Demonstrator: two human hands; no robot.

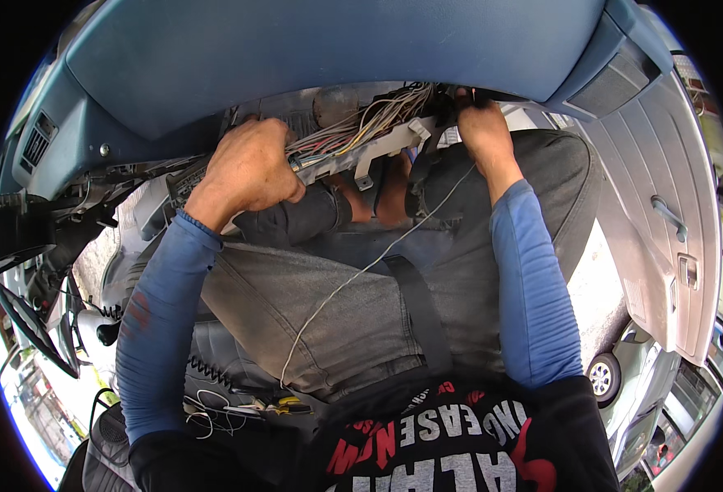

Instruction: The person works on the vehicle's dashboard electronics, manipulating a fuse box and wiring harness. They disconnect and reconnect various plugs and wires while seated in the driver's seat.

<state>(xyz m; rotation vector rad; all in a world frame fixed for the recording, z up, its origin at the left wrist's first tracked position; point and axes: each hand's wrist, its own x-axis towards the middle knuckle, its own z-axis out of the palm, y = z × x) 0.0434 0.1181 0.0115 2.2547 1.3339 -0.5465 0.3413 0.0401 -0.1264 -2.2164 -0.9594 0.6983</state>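
At ten o'clock, my left hand (pixel 251 168) curls by the end of the pale rail (pixel 390 145); its fingers hide, so I can't tell its grip. At twelve, wires (pixel 370 127) lie bare: work looks part done, not yet covered. Past one, my right hand (pixel 484 131) hides its grip too.

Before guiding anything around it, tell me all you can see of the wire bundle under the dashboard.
The wire bundle is many thin strands, apparently plastic-coated, mostly pale, with some red and yellow. Loosely fanned, it slants from upper right to lower left in the picture, beneath the blue dashboard, along a pale bracket. Its upper end disappears near the right grip, its lower end beside the left grip; whether either touches it is unclear.
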